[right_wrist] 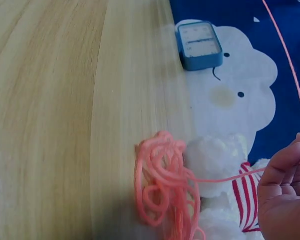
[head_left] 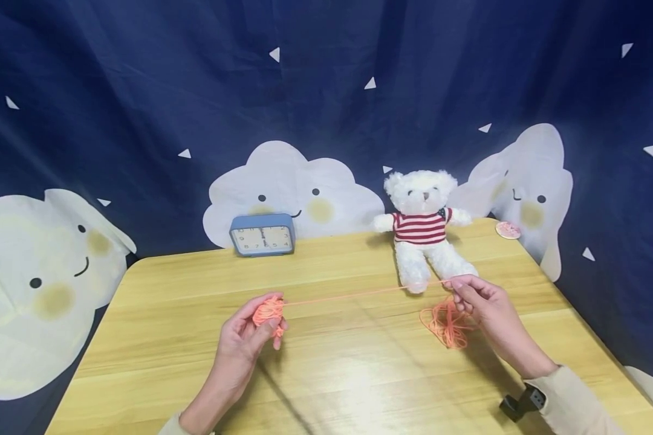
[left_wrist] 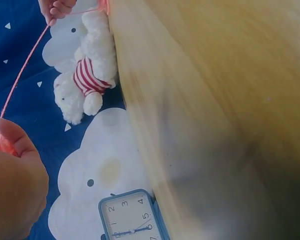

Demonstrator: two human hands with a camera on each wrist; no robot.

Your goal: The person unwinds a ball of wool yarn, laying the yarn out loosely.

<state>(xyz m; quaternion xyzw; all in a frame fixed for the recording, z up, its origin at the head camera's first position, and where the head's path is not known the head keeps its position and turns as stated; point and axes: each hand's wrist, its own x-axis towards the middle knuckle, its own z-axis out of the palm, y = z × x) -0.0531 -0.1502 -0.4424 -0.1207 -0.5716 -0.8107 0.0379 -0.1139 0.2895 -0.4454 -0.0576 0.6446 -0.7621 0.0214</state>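
Table [head_left: 158,314] with orange yarn [head_left: 348,295] stretched in the air over it.
A white teddy bear [head_left: 419,226] sits near the far edge, a smaller blue clock [head_left: 263,235] to its left. The left hand [head_left: 242,344] curls its fingers round a wound bundle [head_left: 269,310], thumb pressed on its face; the right hand [head_left: 492,308] pinches the strand between thumb and forefinger, its other fingers loosely bent. Below the right hand, a loose heap [head_left: 447,326] lies on the wood, joined to that pinch. The yarn looks very light, soft and limp, hardly fragile but likely to snag in the loops or slip its wraps if squeezed unevenly. Best held round the bundle's middle, with a fingertip pinch on the single line.
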